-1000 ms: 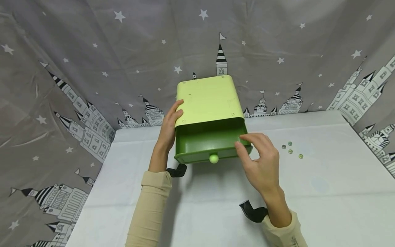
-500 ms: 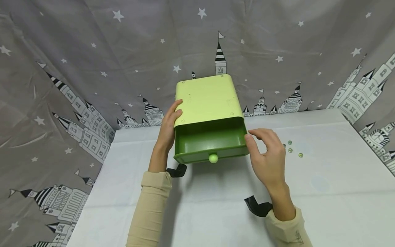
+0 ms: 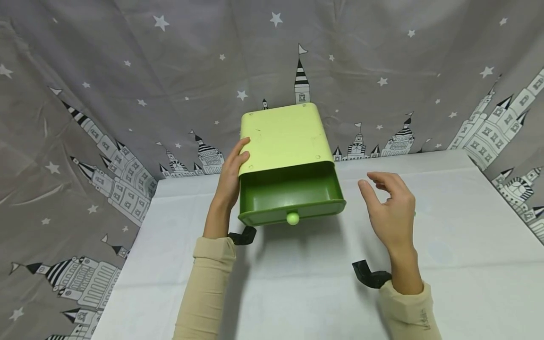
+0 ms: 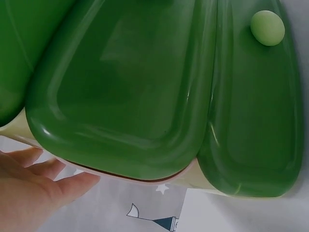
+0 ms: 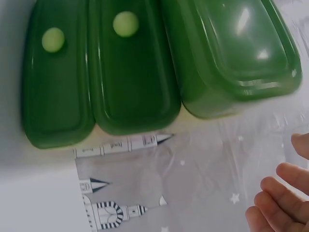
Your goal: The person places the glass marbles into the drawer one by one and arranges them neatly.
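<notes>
At the back of the white table [image 3: 297, 283], in front of a grey curtain [image 3: 127, 71] with stars and castles, stands a little green box of drawers [image 3: 282, 134]. Its top drawer [image 3: 291, 196] is pulled out and looks empty inside. A round pale knob [image 3: 293, 218] sits on the drawer's front. The left hand [image 3: 231, 174] rests flat against the box's left side, fingers straight, holding it steady. The right hand [image 3: 388, 208] floats just to the right of the drawer, open with loosely bent fingers, holding nothing and touching nothing. The box looks like smooth, shiny plastic, so it is probably light, hard and a bit slippery. The knob looks like the best place to pinch the drawer, with the other hand keeping the box from sliding.
</notes>
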### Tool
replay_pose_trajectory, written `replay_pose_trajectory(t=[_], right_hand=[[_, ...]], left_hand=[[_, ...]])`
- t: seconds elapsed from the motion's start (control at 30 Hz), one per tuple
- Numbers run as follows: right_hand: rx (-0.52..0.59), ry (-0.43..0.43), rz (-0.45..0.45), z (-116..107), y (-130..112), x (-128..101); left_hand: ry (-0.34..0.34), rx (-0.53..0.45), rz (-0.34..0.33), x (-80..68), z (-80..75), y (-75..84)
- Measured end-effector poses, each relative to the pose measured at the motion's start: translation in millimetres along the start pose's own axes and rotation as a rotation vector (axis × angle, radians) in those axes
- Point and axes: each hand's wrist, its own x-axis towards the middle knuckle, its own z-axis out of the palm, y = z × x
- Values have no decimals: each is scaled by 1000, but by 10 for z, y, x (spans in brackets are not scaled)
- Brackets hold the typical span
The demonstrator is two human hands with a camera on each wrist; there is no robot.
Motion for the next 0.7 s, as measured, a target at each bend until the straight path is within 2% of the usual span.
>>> replay_pose_trajectory(t=[0.33, 0.7], right_hand=[[-51, -11, 74, -123, 149, 40], [-113, 99, 150, -381, 293, 95]], left_hand=[[2, 9, -1, -6, 4, 12], [5, 6, -3, -6, 14, 11]])
